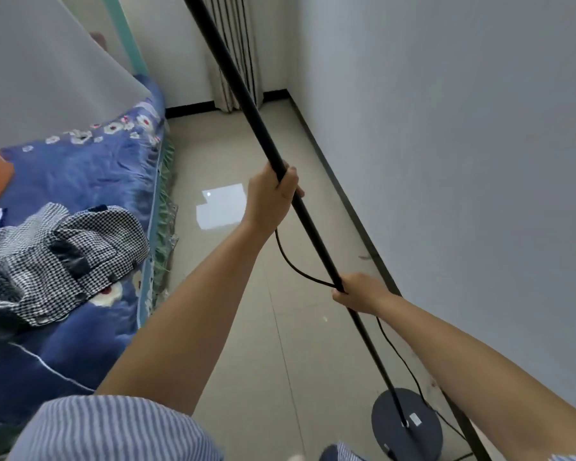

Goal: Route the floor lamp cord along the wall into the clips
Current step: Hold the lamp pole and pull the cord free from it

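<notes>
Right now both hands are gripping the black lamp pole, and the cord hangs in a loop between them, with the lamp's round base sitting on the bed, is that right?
Not quite. The head view shows the round base on the tiled floor beside the wall, not on the bed. The rest holds: the left hand and right hand grip the lamp pole, and the cord loops between them.

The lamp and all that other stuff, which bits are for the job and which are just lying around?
For the job: tall black metal lamp pole, thin black cord, round dark lamp base, grey wall, both hands, left and right.

Just lying about: blue flowered blanket, black-and-white checked shirt, striped curtain.
</notes>
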The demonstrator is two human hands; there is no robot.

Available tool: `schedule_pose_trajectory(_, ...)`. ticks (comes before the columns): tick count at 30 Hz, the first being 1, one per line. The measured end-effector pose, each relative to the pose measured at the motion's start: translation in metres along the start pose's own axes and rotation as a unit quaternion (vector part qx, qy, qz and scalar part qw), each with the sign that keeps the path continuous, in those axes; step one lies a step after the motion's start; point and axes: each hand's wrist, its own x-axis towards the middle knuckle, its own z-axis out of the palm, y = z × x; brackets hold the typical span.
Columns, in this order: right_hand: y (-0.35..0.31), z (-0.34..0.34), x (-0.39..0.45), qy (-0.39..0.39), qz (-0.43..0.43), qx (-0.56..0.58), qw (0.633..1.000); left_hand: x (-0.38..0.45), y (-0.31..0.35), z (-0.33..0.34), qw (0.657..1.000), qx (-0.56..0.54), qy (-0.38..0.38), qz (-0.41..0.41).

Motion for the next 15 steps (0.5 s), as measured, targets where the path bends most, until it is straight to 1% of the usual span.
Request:
schedule_pose_trajectory(6, -0.068, -0.054, 0.138, -0.035, -0.025, -0.005, 0.999, 0.132, -0.044, -0.061, 0.999, -0.007, 0.029, 0.038)
schedule_pose_trajectory(10, -0.102, -0.090, 0.239, -0.061, -0.047, -0.006, 0.997, 0.223, -0.076, -0.092, 0.998, 0.018, 0.038, 0.045)
schedule_pose_trajectory(15, -0.145, -0.152, 0.370, -0.060, -0.078, -0.035, 0.995, 0.353, -0.109, -0.127, 0.995, 0.038, 0.074, 0.054)
